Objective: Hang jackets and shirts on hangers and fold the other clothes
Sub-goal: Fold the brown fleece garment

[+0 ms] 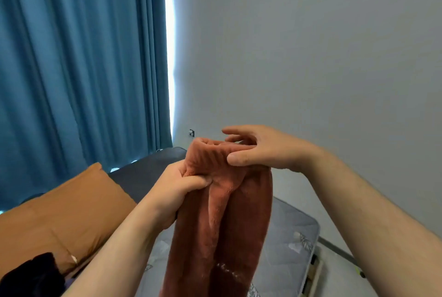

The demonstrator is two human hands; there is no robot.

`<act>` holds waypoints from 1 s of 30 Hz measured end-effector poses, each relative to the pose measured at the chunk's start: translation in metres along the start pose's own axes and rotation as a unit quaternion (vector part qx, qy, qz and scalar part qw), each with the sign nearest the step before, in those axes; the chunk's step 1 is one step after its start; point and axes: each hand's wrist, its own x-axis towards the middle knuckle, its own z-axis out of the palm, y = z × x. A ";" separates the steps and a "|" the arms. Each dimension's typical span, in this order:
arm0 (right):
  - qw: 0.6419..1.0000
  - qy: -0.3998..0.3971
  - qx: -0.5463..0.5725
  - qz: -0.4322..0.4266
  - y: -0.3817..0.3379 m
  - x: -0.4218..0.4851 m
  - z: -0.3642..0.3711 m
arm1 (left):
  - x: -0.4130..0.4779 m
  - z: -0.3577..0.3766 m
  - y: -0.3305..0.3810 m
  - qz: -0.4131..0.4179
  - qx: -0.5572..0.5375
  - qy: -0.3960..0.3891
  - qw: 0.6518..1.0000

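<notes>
A rust-brown fleece garment (222, 229) with a ribbed band at its top hangs upright in front of me, its lower part running out of the bottom of the view. My left hand (177, 189) grips the fabric just under the ribbed band on the left side. My right hand (260, 148) pinches the band's right edge between thumb and fingers, with the forefinger stretched out above the opening.
Below lies a bed with a grey quilted mattress (291, 232) and an orange pillow (59, 217) at the left. A dark garment (31, 275) sits at the bottom left. Blue curtains (81, 57) hang at the left, beside a plain wall (311, 45).
</notes>
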 end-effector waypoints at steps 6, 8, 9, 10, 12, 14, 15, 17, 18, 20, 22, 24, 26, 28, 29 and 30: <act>0.987 -0.150 -0.044 -0.043 0.087 0.044 -0.045 | 0.056 0.052 -0.057 -0.030 0.000 0.004 1.000; 0.983 -0.175 -0.025 -0.051 0.129 0.062 -0.063 | 0.085 0.076 -0.077 -0.042 0.002 0.025 0.999; 0.980 -0.191 -0.008 -0.050 0.150 0.071 -0.072 | 0.100 0.089 -0.087 -0.049 0.002 0.041 0.998; 0.978 -0.205 0.004 -0.048 0.172 0.079 -0.080 | 0.115 0.103 -0.097 -0.058 0.001 0.056 0.997; 0.972 -0.227 -0.004 -0.058 0.215 0.091 -0.095 | 0.145 0.131 -0.117 -0.078 -0.001 0.089 0.993; 0.968 -0.240 -0.021 -0.072 0.256 0.096 -0.108 | 0.170 0.159 -0.137 -0.108 -0.001 0.111 0.988; 0.968 -0.237 -0.025 -0.074 0.275 0.097 -0.114 | 0.180 0.173 -0.147 -0.124 -0.002 0.117 0.985; 0.974 -0.216 -0.019 -0.065 0.310 0.097 -0.127 | 0.199 0.197 -0.165 -0.149 -0.004 0.114 0.982; 0.977 -0.207 -0.007 -0.055 0.325 0.096 -0.134 | 0.208 0.206 -0.174 -0.159 -0.006 0.107 0.982; 0.980 -0.196 0.026 -0.033 0.354 0.094 -0.146 | 0.225 0.221 -0.190 -0.179 -0.009 0.076 0.981; 0.981 -0.181 0.063 -0.003 0.383 0.091 -0.157 | 0.239 0.231 -0.206 -0.204 -0.008 0.007 0.979; 0.981 -0.159 0.104 0.028 0.406 0.087 -0.166 | 0.252 0.237 -0.224 -0.233 0.009 -0.067 0.970; 0.977 -0.136 0.152 0.055 0.425 0.083 -0.173 | 0.261 0.240 -0.246 -0.257 0.030 -0.122 0.958; 0.971 -0.117 0.191 0.083 0.438 0.078 -0.179 | 0.265 0.244 -0.265 -0.289 0.040 -0.161 0.943; 0.969 -0.111 0.201 0.096 0.442 0.076 -0.182 | 0.266 0.247 -0.273 -0.306 0.041 -0.177 0.935; 0.967 -0.110 0.205 0.108 0.446 0.074 -0.184 | 0.268 0.250 -0.282 -0.319 0.038 -0.187 0.929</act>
